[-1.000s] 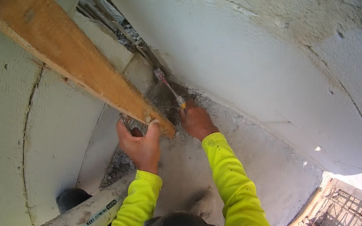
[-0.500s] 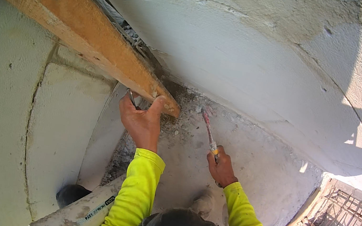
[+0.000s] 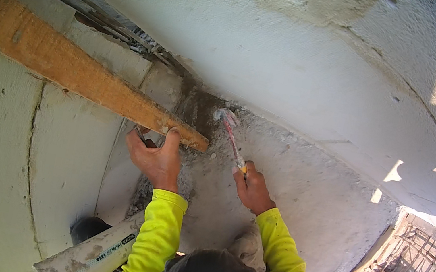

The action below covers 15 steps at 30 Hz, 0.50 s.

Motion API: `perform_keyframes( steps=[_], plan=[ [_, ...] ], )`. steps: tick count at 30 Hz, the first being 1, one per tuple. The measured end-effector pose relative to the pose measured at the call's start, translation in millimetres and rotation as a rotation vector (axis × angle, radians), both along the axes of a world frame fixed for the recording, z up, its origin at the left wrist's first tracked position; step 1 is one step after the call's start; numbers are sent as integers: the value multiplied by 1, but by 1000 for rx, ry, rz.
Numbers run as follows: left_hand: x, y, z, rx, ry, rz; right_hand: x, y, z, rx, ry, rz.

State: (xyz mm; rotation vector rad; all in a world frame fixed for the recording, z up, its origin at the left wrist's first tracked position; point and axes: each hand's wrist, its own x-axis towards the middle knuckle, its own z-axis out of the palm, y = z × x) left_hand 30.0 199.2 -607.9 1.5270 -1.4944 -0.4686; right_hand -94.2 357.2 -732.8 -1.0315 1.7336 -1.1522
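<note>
1. The fingers of my left hand [image 3: 158, 163] gripped the lower end of a long, orange-brown wooden board [image 3: 88, 77], thumb on its face, with a slim dark item [image 3: 139, 134], too small to identify, among them.
2. The fingers of my right hand [image 3: 254, 190] wrapped around a hammer [image 3: 232, 138] with a red-streaked shaft, a yellow band and a pale head.
3. The board slanted from the upper left toward a corner of the dusty grey concrete floor [image 3: 309, 178]; whether its tip touched down, I could not tell.
4. The hammer's head stood just beyond that tip, apart from it, near the foot of a whitish block wall [image 3: 278, 59].
5. Good handling, I judged, called for a steady left grip, with the thumb well clear of the hammer's path.
6. Short, measured swings seemed wisest in so tight a corner, with the wall so near.
</note>
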Motion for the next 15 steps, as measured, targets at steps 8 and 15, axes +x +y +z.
perform_keyframes(
  steps=[8,15],
  plan=[
    [13,5,3,13,140,-52,-15,-111,-40,209,76,110],
    [20,12,2,66,138,14,-13,48,-9,245,521,-99]
  ],
)
